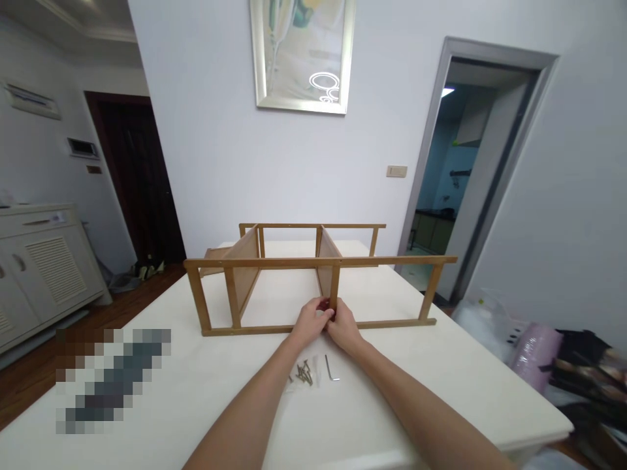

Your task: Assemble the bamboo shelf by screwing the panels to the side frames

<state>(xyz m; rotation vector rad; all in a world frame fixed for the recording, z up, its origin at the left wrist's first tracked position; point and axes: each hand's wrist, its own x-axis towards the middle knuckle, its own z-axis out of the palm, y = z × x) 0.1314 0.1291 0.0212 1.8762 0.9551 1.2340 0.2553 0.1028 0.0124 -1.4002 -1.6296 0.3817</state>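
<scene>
The brown wooden ladder-sided frame stands on the white table, long axis left to right. The left hand and the right hand curl about the foot of its middle slat, equally near; whether they pinch, one cannot tell. Inside are two wooden panels; in front, several overlapping brass-coloured screws, uncountable, one silver L-shaped key.

Brown wooden rack — on its side on the white table, two flat panels upright inside.
</scene>
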